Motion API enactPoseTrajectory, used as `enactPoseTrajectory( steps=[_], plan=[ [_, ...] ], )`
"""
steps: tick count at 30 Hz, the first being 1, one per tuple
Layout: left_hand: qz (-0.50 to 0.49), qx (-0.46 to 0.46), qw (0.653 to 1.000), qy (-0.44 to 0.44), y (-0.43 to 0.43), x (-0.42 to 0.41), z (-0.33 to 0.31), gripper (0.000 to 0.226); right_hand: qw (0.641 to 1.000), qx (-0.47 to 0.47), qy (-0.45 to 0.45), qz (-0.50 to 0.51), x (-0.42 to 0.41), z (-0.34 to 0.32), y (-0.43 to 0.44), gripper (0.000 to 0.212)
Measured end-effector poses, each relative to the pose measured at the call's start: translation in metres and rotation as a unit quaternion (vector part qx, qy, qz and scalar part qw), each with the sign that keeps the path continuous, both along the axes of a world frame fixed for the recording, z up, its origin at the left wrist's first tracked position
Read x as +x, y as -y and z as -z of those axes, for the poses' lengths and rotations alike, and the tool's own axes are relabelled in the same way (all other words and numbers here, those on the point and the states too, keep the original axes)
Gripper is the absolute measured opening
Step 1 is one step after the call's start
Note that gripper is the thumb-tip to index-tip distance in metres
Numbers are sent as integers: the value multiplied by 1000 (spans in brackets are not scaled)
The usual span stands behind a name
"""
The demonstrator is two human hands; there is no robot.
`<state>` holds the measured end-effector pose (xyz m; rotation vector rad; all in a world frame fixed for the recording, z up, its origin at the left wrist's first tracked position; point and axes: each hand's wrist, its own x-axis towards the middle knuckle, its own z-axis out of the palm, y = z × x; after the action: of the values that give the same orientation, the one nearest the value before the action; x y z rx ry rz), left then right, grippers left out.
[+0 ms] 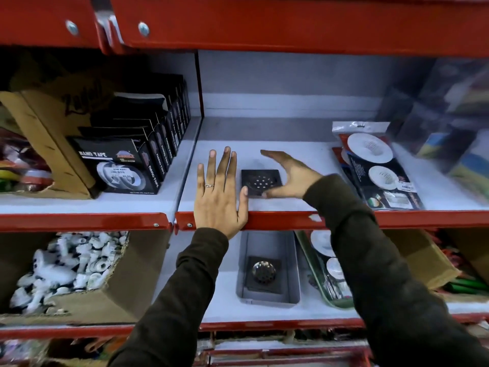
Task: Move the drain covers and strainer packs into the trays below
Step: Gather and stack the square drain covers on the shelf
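Note:
A dark square drain cover (260, 181) lies flat on the upper white shelf (291, 144). My left hand (219, 192) rests flat and open just left of it, the thumb near its front left corner. My right hand (289, 174) is spread open at its right side, thumb touching the front edge, fingers raised above the back. Strainer packs (375, 168) lie stacked to the right on the same shelf. Below, a grey tray (293, 263) holds another drain cover (263, 272), and a green tray (315, 271) beside it holds a strainer pack (324, 250).
Black nano tape boxes (127, 165) stand on the upper shelf at left. A cardboard box of white fittings (66, 271) sits lower left, another carton (420, 263) lower right. Red shelf lips (264, 219) run across the front, and blurred plastic-wrapped goods (449, 115) fill the upper right.

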<state>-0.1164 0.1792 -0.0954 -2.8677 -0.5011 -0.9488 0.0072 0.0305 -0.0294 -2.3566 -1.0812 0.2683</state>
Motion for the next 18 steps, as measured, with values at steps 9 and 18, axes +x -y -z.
enactPoseTrajectory(
  steps=[9,18],
  plan=[
    [2,-15,1000,-10,-1,1,1,73,981,-193,-2,36,18,-14,-11,79],
    [15,-17,1000,-8,-2,1,5,70,997,-13,-56,47,-64,-37,76,91]
  ],
)
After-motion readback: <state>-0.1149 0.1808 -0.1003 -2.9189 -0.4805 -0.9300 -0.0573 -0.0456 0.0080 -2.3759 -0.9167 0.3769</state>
